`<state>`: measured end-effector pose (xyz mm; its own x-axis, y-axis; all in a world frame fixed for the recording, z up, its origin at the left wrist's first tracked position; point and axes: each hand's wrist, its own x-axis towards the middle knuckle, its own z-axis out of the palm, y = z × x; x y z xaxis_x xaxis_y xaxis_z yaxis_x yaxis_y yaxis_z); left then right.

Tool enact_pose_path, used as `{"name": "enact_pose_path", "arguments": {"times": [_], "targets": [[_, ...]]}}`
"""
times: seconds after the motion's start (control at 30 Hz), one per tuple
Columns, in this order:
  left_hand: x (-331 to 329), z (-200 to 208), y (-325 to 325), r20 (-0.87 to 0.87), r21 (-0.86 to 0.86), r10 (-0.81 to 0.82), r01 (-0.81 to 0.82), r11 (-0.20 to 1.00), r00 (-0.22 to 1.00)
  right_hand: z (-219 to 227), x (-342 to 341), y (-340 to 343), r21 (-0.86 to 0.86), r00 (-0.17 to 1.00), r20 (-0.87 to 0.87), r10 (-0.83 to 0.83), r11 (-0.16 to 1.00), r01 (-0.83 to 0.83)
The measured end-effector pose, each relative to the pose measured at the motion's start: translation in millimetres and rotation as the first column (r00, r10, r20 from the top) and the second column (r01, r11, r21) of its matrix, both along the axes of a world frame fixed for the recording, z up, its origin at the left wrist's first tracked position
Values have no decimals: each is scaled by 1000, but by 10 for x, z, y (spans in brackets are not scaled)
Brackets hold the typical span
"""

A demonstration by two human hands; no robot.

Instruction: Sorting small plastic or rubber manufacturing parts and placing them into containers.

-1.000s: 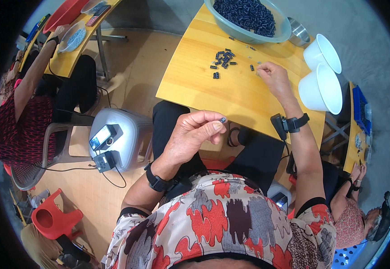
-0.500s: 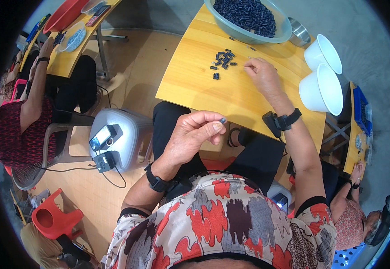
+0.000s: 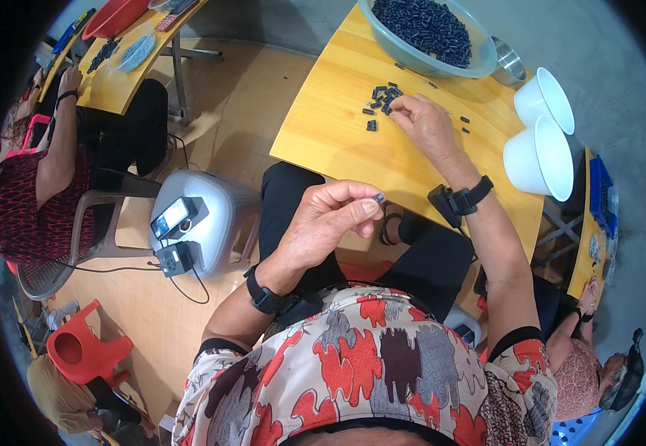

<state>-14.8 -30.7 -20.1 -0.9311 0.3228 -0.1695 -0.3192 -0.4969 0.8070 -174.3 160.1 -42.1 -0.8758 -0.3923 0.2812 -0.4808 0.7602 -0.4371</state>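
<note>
Close to my body, my left hand (image 3: 328,223) is closed in a pinch, with a small dark plastic piece (image 3: 379,198) showing at the thumb and fingertip. My right hand (image 3: 428,128) reaches over the table, its fingertips pressed together at the right edge of a loose pile of small black plastic parts (image 3: 377,104). Whatever those fingers grip is hidden. One black part (image 3: 371,125) lies just below the pile, apart from the others. Both wrists wear black bands.
On the yellow table (image 3: 338,149), a large translucent basin (image 3: 486,63) full of dark parts stands at the back. Beside it are a metal bowl (image 3: 509,61) and two white tubs (image 3: 525,160). A grey stool (image 3: 215,215) with devices and cables is at left. Other people sit at nearby tables.
My right hand has moved left to the pile, uncovering two small dark pieces on the table to its right. My left hand keeps its pinch. The view has shifted slightly.
</note>
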Motion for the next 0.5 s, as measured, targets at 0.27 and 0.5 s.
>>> {"name": "enact_pose_path", "arguments": {"times": [0.27, 0.5], "targets": [[5, -24, -8, -12, -4, 10, -10, 1000, 1000, -32, -31, -35, 79, 1000, -2, 24, 997, -24], [15, -52, -26, -13, 17, 20, -20, 1000, 1000, -20, -8, -77, 58, 1000, -5, 5, 998, -5]]}}
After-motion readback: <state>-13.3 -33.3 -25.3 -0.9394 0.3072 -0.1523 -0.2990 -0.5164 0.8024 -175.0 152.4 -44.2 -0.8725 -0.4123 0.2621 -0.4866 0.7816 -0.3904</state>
